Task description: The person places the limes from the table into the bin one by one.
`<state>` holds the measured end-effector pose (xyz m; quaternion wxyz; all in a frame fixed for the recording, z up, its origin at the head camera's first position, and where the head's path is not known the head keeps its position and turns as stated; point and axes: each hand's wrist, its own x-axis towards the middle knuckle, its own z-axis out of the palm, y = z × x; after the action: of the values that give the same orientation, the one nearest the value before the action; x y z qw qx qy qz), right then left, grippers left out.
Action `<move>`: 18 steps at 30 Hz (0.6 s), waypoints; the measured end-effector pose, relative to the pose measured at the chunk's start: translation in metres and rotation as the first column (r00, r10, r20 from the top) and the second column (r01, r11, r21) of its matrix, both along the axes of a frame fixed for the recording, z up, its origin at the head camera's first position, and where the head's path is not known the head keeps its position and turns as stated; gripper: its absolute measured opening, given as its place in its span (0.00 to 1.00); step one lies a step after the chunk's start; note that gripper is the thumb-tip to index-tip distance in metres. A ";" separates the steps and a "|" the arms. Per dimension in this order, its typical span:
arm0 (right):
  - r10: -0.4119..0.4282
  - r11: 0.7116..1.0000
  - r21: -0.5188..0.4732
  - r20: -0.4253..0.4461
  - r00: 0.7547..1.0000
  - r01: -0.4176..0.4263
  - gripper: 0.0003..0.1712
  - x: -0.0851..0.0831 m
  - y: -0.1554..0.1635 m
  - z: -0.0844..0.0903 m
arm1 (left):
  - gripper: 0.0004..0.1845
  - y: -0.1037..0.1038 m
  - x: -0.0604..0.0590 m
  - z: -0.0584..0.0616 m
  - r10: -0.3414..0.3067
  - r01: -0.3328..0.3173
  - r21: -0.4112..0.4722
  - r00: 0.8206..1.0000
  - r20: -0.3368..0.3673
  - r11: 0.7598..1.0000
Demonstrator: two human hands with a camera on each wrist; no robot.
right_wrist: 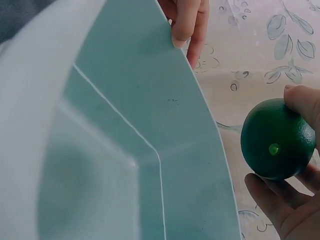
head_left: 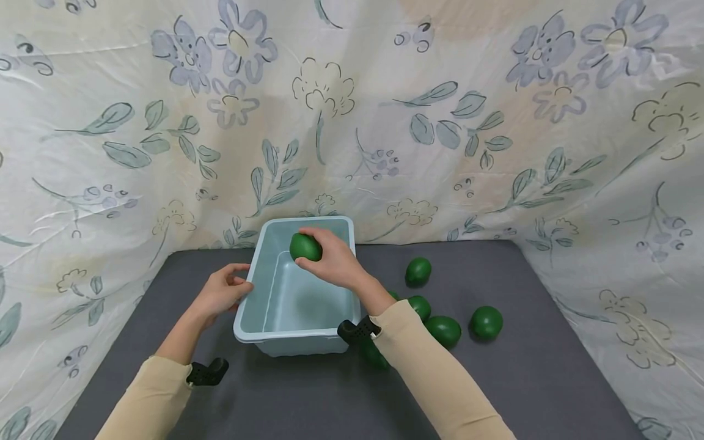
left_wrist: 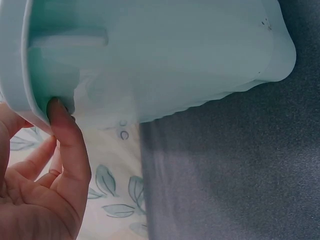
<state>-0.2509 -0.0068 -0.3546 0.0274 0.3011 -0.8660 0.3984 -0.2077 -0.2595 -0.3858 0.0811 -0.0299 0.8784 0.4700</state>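
Note:
My right hand (head_left: pixel 337 260) holds a dark green lime (head_left: pixel 305 247) between thumb and fingers, above the pale blue plastic basin (head_left: pixel 297 335). In the right wrist view, the held lime (right_wrist: pixel 276 140) shows a small light green stem spot, and the basin wall (right_wrist: pixel 192 170) lies to its left. My left hand (head_left: pixel 219 291) pinches the basin's left rim. The left wrist view has the thumb of the left hand (left_wrist: pixel 47 185) pressed against the basin's outer side (left_wrist: pixel 190 55), just under the rim.
Right of the basin, several more limes lie on the dark grey tabletop (head_left: pixel 528 379): one lime (head_left: pixel 418 271) farther back, one lime (head_left: pixel 486 322) to the right, others grouped near my right forearm and partly hidden by it. A floral cloth (head_left: pixel 374 122) hangs behind.

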 end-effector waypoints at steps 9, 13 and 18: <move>-0.011 1.000 -0.009 -0.012 1.000 0.011 0.35 0.001 0.002 0.004 | 0.30 0.000 0.000 0.001 -0.002 0.002 0.008 1.000 0.009 1.000; -0.012 1.000 -0.013 -0.035 0.999 0.012 0.36 0.001 0.004 0.006 | 0.30 0.000 0.000 0.002 0.001 -0.001 0.004 1.000 0.015 1.000; -0.018 1.000 -0.015 -0.039 0.999 0.018 0.36 0.003 0.010 0.008 | 0.30 0.000 0.000 0.001 0.006 -0.006 -0.005 1.000 0.024 1.000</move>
<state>-0.2483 0.0030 -0.3470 0.0500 0.3008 -0.8650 0.3985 -0.2077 -0.2596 -0.3845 0.0904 -0.0382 0.8784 0.4677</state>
